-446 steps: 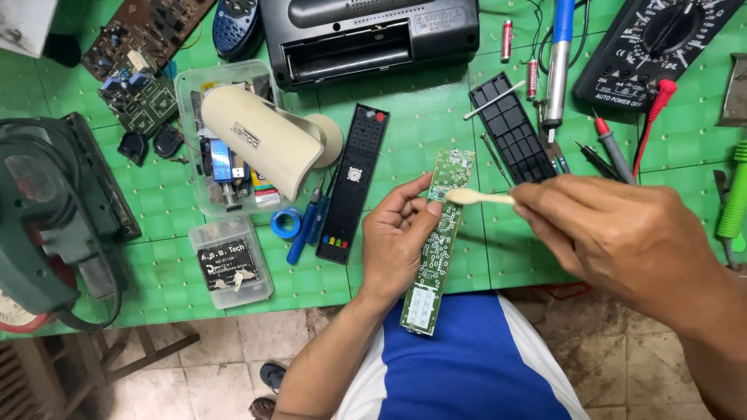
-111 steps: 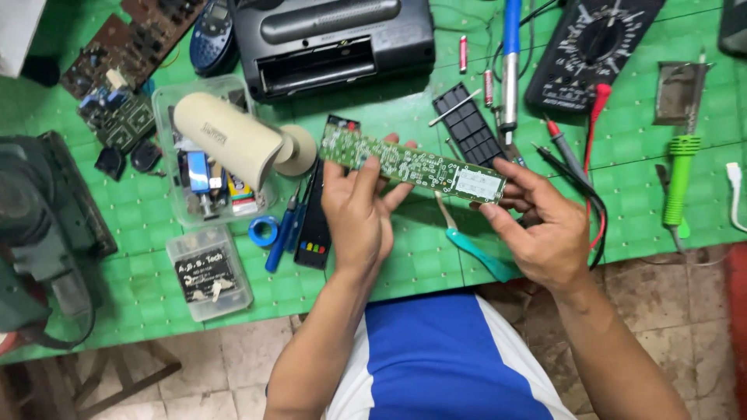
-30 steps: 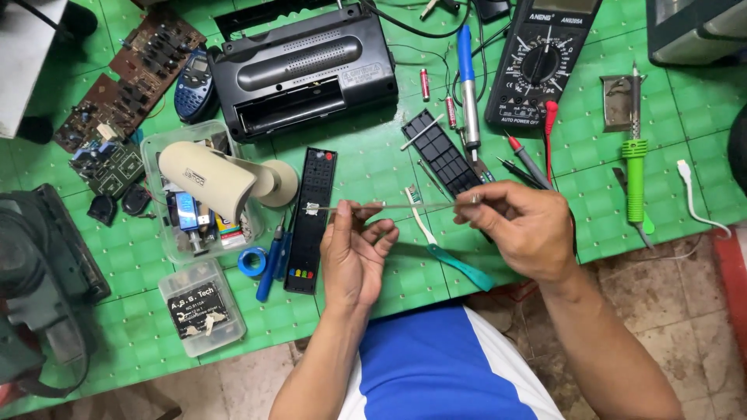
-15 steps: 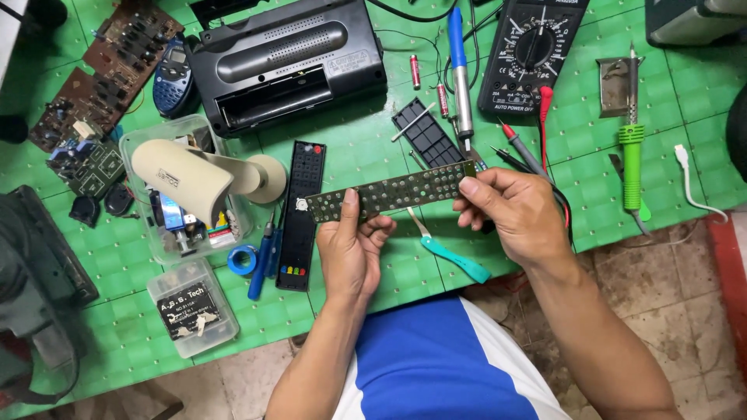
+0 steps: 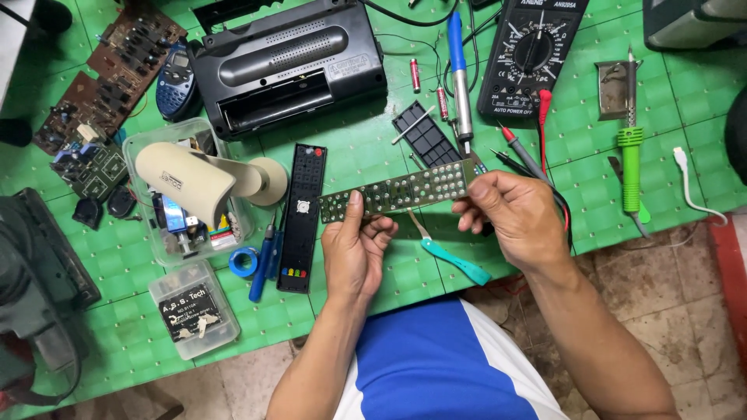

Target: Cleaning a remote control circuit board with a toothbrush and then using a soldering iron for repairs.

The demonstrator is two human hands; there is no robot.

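Nearest me, my left hand (image 5: 354,257) and right hand (image 5: 517,218) hold a long circuit board (image 5: 401,190) between them, level above the green table (image 5: 117,342). The left fingers (image 5: 354,214) are closed on its left end, thumb on top; the right fingers (image 5: 482,190) pinch the right end. The side with rows of pale contact pads faces up.

Just under the board lies a teal-handled tool (image 5: 455,263). To the left, a black remote front (image 5: 302,218) lies flat, with a blue pen-like tool (image 5: 261,260) and a roll of blue tape (image 5: 243,261) beside it.

Further left, a small clear lidded box (image 5: 194,309) carries a dark label (I cannot tell what is inside). Above it, a larger clear tub (image 5: 144,152) holds a cream cylinder-shaped device (image 5: 194,180), which sticks out over its rim, plus small mixed parts.

Farthest off sit a black radio (image 5: 288,62), a black multimeter (image 5: 533,54), a blue-handled soldering iron (image 5: 459,74), and a green-handled iron (image 5: 630,155) well to the right.
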